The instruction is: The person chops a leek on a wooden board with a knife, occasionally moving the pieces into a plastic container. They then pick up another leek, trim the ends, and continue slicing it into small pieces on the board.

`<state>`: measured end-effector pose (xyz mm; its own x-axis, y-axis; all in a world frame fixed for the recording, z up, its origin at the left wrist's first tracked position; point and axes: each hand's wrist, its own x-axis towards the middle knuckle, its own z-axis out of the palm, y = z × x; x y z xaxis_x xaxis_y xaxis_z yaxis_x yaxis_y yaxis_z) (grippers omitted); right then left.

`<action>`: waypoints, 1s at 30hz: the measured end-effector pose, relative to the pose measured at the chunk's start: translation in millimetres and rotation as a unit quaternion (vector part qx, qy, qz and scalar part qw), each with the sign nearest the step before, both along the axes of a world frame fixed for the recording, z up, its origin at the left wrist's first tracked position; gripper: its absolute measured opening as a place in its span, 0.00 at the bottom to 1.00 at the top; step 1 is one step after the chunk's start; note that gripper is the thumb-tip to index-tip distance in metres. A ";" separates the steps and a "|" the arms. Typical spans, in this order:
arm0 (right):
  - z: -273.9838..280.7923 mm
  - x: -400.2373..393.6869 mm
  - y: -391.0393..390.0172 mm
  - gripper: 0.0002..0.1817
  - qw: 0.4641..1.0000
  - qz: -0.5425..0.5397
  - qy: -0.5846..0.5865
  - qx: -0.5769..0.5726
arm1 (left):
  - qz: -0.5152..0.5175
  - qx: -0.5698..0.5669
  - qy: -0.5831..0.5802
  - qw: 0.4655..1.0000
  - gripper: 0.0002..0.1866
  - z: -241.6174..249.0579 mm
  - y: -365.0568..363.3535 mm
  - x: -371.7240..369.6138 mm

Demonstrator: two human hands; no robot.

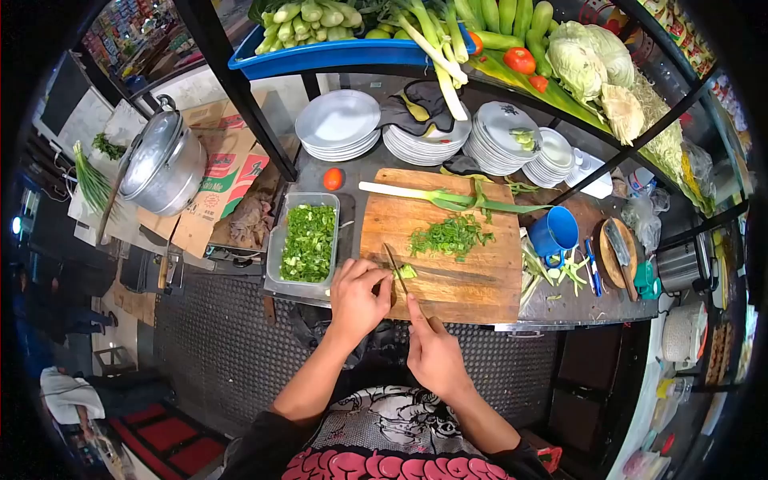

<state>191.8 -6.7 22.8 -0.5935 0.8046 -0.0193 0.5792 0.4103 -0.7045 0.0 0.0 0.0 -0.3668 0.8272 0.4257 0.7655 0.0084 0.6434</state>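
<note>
On the wooden cutting board [480, 288], my right hand [436, 356] is closed round the handle of a knife [394, 264], its blade pointing away from me. My left hand [360, 296] rests at the board's left edge with fingers curled; whatever is under its fingertips is hidden. Beside the blade lie a few pieces of cut green vegetable [407, 272]. Chopped greens [452, 237] are heaped farther back on the board. Across its back edge lies a leek [400, 190]. A clear container [276, 252] full of chopped green onion [309, 240] stands left of the board.
Stacked plates [338, 120] line the back, with a tomato [333, 178] in front. To the right are a blue mug [554, 232], vegetable scraps, and a cleaver [618, 248] on a round board. A lidded pot [164, 172] stands left. A person's arm [84, 416] shows lower left.
</note>
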 end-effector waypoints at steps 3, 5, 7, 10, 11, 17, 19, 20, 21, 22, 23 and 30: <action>5.4 -14.6 -3.5 0.42 1.000 0.000 -0.016 -0.009 | -0.003 -0.006 0.017 1.000 0.02 3.0 -4.3 -10.7; 8.4 -17.1 -4.4 0.42 0.999 0.000 -0.035 -0.012 | -0.002 -0.008 0.018 1.000 0.02 1.5 -4.1 -10.6; -1.5 -17.1 -7.6 0.42 0.999 -0.011 -0.031 0.039 | -0.005 -0.007 0.019 1.000 0.03 5.8 -2.2 -8.4; -7.9 -2.5 -22.3 0.43 0.996 -0.011 -0.042 0.072 | -0.007 -0.006 0.017 1.000 0.04 5.4 -2.9 -6.8; -8.7 6.6 -27.5 0.43 0.996 -0.007 -0.049 0.077 | -0.007 -0.004 0.017 1.000 0.04 5.2 -2.5 -6.8; -1.7 66.0 -55.5 0.39 0.999 -0.021 -0.002 -0.024 | -0.012 0.003 0.009 1.000 0.04 7.1 -1.2 -3.4; 1.2 63.9 -52.0 0.38 0.999 -0.035 0.025 -0.024 | -0.014 0.001 0.007 1.000 0.05 1.9 -0.5 -2.5; 2.6 59.9 -46.6 0.38 0.999 -0.034 0.040 -0.014 | -0.014 0.000 0.005 1.000 0.05 0.1 -0.6 -2.0; 4.2 55.1 -42.2 0.38 0.998 -0.031 0.055 -0.004 | -0.017 -0.001 0.004 1.000 0.05 1.3 -1.4 -2.1; 3.4 50.7 -38.9 0.37 0.999 -0.027 0.046 -0.005 | -0.019 -0.002 0.003 1.000 0.06 3.7 -2.2 -2.5; 0.7 46.6 -35.1 0.37 0.999 -0.023 0.037 -0.005 | -0.021 -0.003 0.003 1.000 0.06 5.9 -3.0 -2.6; -5.0 58.1 -21.2 0.35 0.998 -0.022 0.052 -0.004 | 0.002 -0.013 0.014 1.000 0.07 9.1 -12.4 0.5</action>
